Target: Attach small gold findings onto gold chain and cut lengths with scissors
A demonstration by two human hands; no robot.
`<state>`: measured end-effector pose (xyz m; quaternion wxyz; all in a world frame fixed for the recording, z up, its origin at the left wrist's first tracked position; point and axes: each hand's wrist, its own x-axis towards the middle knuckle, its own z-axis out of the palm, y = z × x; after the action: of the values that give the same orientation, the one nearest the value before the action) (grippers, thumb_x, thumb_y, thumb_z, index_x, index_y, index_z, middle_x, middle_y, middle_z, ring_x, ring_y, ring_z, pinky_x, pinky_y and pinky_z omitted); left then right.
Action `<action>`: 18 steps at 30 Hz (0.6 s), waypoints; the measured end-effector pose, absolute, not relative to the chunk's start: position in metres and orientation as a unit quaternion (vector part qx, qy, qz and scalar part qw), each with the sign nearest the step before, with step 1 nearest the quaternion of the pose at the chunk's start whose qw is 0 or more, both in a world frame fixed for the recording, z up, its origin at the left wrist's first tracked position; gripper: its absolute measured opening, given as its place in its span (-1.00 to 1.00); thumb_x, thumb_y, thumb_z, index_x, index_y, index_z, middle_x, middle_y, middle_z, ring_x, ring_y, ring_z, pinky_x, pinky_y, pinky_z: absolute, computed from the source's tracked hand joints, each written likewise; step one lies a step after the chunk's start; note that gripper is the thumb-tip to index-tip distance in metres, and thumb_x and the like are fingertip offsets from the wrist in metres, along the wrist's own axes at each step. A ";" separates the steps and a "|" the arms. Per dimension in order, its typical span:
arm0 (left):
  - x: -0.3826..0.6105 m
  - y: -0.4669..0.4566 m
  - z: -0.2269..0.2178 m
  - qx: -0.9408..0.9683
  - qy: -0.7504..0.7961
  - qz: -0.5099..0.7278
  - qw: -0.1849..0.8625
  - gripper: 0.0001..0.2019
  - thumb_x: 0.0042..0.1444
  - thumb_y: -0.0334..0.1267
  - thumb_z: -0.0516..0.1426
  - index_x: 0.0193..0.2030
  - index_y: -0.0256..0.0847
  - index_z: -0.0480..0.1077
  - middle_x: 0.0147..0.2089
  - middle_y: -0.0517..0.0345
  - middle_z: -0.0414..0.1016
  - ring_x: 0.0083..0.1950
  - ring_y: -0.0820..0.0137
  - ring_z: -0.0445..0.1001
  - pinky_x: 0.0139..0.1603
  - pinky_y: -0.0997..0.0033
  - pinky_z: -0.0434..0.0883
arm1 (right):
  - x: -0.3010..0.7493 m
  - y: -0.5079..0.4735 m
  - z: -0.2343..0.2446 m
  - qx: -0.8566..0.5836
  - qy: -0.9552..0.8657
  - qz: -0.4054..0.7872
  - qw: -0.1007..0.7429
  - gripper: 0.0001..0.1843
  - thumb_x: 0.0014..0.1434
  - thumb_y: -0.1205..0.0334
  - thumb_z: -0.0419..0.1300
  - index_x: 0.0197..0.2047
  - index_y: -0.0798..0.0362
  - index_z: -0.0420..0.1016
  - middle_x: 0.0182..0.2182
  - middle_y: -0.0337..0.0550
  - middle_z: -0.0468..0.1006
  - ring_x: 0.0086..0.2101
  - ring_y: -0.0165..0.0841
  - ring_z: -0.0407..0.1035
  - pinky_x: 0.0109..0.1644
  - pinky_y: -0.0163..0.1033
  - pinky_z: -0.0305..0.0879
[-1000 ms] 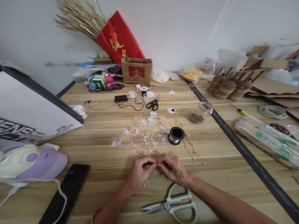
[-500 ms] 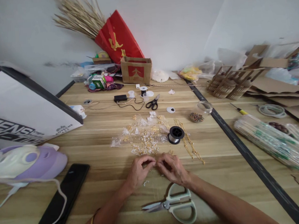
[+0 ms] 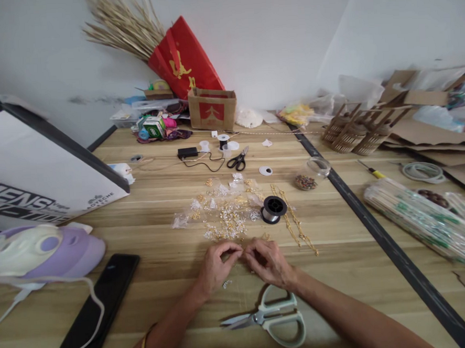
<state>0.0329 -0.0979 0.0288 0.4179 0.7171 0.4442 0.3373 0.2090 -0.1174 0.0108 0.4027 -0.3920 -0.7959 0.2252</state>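
My left hand [image 3: 218,264] and my right hand [image 3: 269,261] meet fingertip to fingertip over the wooden table, both in a pinch. Whatever sits between the fingers is too small to make out. A faint thin thread [image 3: 242,299] hangs or lies below them. Just beyond the hands spreads a pile of small gold and clear beads [image 3: 229,221], some in little plastic bags. A black spool [image 3: 274,209] of fine line stands to the right of the pile, beside a gold chain [image 3: 299,227]. Pale green-handled scissors [image 3: 268,319] lie between my forearms. A small silvery piece [image 3: 226,284] rests near my left wrist.
Leftward are a black phone [image 3: 101,305], a white and purple device [image 3: 48,251] with a cable, and a large white box [image 3: 38,165]. Black scissors [image 3: 237,159] and a jar of beads [image 3: 309,177] stand farther back. Wrapped sticks [image 3: 424,220] lie right.
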 end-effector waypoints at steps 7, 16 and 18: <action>0.032 -0.099 0.023 0.737 0.436 0.345 0.385 -0.90 0.05 -0.40 0.12 -0.40 -0.25 0.47 -0.39 0.09 0.55 -0.33 0.38 0.48 -0.26 0.46 0.38 | 0.208 -0.117 0.013 -0.392 -0.795 0.221 0.406 -0.91 0.19 0.36 0.03 -0.36 0.06 0.27 -0.56 -0.28 0.30 -0.57 -0.48 0.16 -0.48 -0.37 0.08; 0.032 -0.099 0.020 0.762 0.410 0.363 0.345 -0.90 0.06 -0.42 0.12 -0.40 -0.26 0.47 -0.41 0.09 0.53 -0.35 0.39 0.46 -0.28 0.46 0.37 | 0.208 -0.117 0.012 -0.393 -0.797 0.217 0.405 -0.91 0.19 0.35 0.03 -0.36 0.06 0.28 -0.56 -0.27 0.31 -0.56 -0.47 0.18 -0.47 -0.36 0.10; 0.032 -0.099 0.019 0.764 0.406 0.364 0.345 -0.90 0.06 -0.43 0.12 -0.39 -0.27 0.46 -0.41 0.09 0.52 -0.34 0.39 0.46 -0.27 0.46 0.38 | 0.208 -0.117 0.012 -0.393 -0.797 0.218 0.404 -0.92 0.19 0.35 0.03 -0.36 0.06 0.28 -0.56 -0.27 0.31 -0.55 -0.47 0.18 -0.46 -0.36 0.10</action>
<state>0.0316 -0.0994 0.0191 0.3448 0.7638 0.4062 0.3643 0.2076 -0.1165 0.0117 0.4038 -0.3928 -0.7969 0.2184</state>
